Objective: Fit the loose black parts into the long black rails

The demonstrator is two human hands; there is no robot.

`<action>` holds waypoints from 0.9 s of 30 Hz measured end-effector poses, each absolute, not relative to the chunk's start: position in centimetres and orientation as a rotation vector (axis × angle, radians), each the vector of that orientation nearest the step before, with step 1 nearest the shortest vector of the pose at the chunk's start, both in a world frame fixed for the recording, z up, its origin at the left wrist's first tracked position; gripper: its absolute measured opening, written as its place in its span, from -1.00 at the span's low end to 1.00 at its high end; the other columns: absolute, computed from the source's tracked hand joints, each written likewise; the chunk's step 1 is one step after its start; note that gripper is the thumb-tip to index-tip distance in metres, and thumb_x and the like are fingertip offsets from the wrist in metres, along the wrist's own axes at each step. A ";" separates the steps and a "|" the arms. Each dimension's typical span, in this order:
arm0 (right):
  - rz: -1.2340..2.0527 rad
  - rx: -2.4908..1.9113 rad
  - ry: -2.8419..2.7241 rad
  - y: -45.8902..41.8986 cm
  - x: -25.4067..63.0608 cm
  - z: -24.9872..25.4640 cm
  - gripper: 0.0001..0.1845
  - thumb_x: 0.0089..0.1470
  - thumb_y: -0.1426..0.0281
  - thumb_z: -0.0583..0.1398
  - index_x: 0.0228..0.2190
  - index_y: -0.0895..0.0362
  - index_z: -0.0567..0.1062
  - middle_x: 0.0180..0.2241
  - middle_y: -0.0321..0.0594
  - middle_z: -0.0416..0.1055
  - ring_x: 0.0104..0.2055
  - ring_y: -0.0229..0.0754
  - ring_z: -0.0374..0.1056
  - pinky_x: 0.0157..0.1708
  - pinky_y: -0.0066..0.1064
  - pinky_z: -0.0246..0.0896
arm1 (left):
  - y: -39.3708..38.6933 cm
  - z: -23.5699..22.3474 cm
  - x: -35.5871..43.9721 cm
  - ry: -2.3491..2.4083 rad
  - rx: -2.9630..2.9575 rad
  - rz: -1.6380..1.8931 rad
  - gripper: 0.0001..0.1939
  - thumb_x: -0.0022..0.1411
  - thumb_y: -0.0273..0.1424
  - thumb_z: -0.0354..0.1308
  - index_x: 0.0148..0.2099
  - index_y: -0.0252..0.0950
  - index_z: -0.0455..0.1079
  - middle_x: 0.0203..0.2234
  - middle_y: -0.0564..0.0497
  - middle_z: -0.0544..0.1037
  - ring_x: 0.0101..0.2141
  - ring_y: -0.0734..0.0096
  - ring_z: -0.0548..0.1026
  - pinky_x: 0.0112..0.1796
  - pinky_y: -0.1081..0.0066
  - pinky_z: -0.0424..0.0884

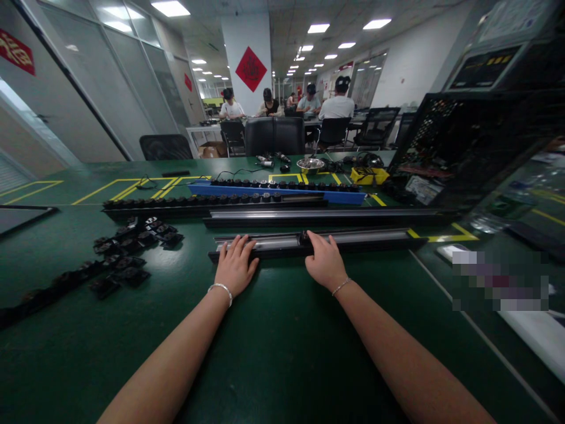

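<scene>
A long black rail with a silvery inner channel [282, 242] lies crosswise on the table in front of me. My left hand [236, 268] rests flat over its left end, fingers apart. Near the middle of the channel sits a small black module [303, 238]. My right hand [325, 262] has its index fingertip against that module, with the other fingers partly curled at the rail; the fingers' far side is hidden. Several similar loose black modules [128, 244] lie in a pile to the left, and a row of them [62, 285] runs toward the left edge.
Behind lie a second black rail [318, 218], a rail filled with modules [185, 203] and a blue rail [344, 195]. Farther back are a metal bowl [310, 165] and a yellow tray [369, 175]. A black equipment case [445, 135] stands right. Several people sit at the far tables.
</scene>
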State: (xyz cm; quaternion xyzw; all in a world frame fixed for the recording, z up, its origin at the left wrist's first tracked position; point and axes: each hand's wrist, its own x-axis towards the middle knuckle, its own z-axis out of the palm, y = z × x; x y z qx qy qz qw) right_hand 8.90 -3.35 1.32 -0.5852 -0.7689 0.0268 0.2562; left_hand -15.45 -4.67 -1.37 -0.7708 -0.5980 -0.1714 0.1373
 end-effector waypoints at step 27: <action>0.502 -1.437 -2.100 -2.5 8.8 1.5 -0.15 -0.26 0.64 -0.04 0.17 0.20 0.13 0.14 -0.02 0.24 0.13 -0.14 0.22 0.23 0.00 -0.29 | -4.8 0.4 -4.6 -1.729 -2.489 -0.361 -0.44 0.19 -0.07 -0.01 0.24 0.12 0.08 0.28 -0.15 0.03 0.24 -0.18 -0.05 0.05 -0.37 -0.14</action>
